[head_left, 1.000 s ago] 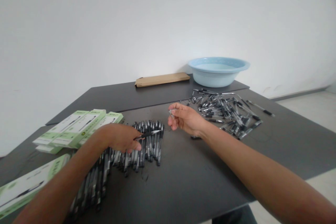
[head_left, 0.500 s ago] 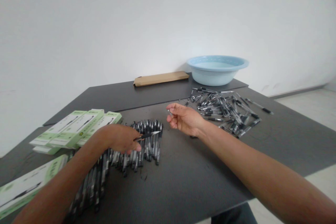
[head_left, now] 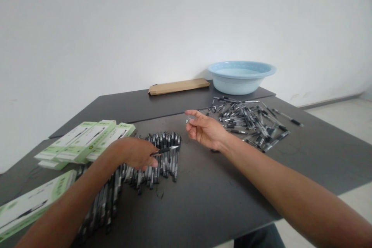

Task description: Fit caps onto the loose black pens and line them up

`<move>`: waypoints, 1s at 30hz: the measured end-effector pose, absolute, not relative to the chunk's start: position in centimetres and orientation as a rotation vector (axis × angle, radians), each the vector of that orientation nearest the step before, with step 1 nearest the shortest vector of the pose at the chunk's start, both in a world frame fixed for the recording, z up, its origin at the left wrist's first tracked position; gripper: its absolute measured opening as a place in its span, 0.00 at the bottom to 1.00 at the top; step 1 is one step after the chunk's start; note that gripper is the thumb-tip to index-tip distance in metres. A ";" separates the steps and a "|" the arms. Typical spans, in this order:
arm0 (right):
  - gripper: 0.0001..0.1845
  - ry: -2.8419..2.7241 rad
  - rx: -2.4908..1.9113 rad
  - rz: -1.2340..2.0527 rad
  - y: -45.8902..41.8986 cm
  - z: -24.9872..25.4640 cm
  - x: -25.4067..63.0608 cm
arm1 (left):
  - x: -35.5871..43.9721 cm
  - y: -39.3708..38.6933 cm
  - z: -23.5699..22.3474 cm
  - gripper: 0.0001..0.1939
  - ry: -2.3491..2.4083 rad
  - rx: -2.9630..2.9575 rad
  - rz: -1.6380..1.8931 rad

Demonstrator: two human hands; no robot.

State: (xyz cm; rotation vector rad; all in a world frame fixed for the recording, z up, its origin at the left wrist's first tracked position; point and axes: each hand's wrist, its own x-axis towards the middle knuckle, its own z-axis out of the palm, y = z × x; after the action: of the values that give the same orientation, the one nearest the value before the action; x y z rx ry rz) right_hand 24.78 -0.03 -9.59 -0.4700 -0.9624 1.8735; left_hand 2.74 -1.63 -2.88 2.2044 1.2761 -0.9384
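Note:
My left hand (head_left: 141, 154) is closed on a pen (head_left: 165, 150) with a black grip, its silver tip pointing right. It hovers over neat rows of pens (head_left: 170, 162) lying side by side on the dark table. To its right, my right hand (head_left: 205, 128) has the index finger raised and the other fingers curled. At its thumb is a small shiny, clear-looking piece (head_left: 188, 120), too small to name. A loose heap of pens (head_left: 252, 122) lies beyond the right hand, pointing all ways.
Green and white pen boxes (head_left: 95, 139) are stacked at the left, with another box (head_left: 35, 205) nearer me. A light blue basin (head_left: 241, 83) and a flat brown cardboard piece (head_left: 178, 86) stand at the back of the table (head_left: 203, 201), by the wall.
My right index finger has lifted away from the thumb, showing more of the small shiny piece. My left hand with the pen has barely moved.

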 end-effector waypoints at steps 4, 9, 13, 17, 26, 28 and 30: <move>0.06 -0.954 -0.498 1.889 -0.1 -9.3 24.8 | 2.9 -1.7 -2.9 0.11 1.287 2.212 -0.950; 0.07 -0.968 -0.555 1.893 -0.4 -8.8 24.7 | 2.9 -1.7 -3.1 0.12 1.242 2.206 -0.921; 0.10 -0.992 -0.586 1.848 -0.6 -8.7 24.5 | 3.0 -1.8 -3.1 0.13 1.261 2.191 -0.918; 0.11 -1.029 -0.586 1.810 -0.7 -8.7 24.4 | 3.4 -2.0 -3.0 0.11 1.265 2.207 -0.936; 0.08 -1.073 -0.557 1.757 -0.9 -8.6 24.3 | 3.6 -2.3 -2.7 0.12 1.265 2.209 -0.952; 0.08 -1.074 -0.550 1.748 -1.0 -8.6 24.3 | 3.7 -2.3 -2.6 0.13 1.274 2.208 -0.962; 0.08 -1.075 -0.547 1.744 -1.0 -8.6 24.3 | 3.7 -2.4 -2.6 0.13 1.288 2.212 -0.969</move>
State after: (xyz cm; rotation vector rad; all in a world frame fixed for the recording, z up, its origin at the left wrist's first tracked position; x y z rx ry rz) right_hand 24.28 -0.97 -8.60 -0.5474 -1.0747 1.7443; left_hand 3.74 -2.37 -2.58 2.2121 1.2877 -0.9692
